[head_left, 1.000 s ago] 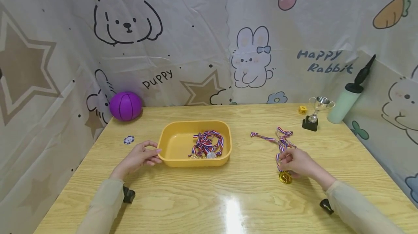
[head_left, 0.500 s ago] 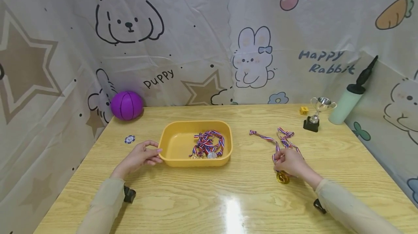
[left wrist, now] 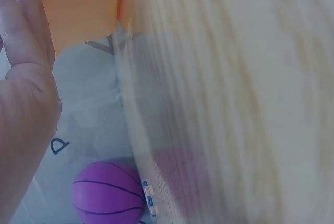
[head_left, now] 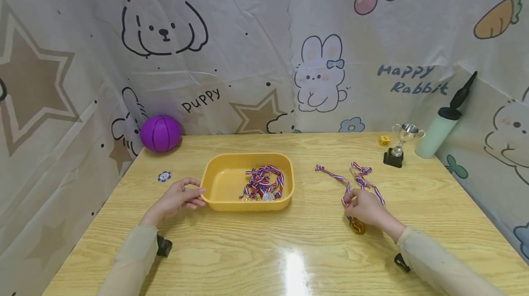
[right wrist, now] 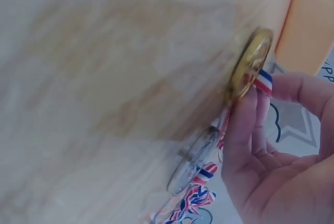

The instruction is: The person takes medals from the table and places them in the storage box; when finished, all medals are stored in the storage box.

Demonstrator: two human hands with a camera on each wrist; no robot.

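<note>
My left hand (head_left: 175, 200) grips the left end of a yellow plastic basin (head_left: 225, 205), its thumb at the rim. Inside, on the right, lie several gold and silver medals (head_left: 268, 196) with tangled red, white and blue ribbons. My right hand (head_left: 365, 208) pinches the striped ribbon of a gold medal (head_left: 357, 226), low over the table right of the basin. In the right wrist view this gold medal (right wrist: 253, 62) hangs beside the fingertips. A silver medal (right wrist: 193, 161) shows below it there, hidden by the hand in the head view. More striped ribbon (head_left: 361, 172) trails behind the hand.
A purple ball (head_left: 160, 133) and a blue-white chip (head_left: 164, 176) are at the back left. At the back right stand a silver trophy cup (head_left: 407, 132) on a black base, a yellow die (head_left: 384, 140) and a green hand pump (head_left: 436, 134). A printed curtain borders the table (head_left: 239, 250).
My right hand has moved a little to the left, drawing the gold medal and its ribbon along. The left hand and the basin keep their place.
</note>
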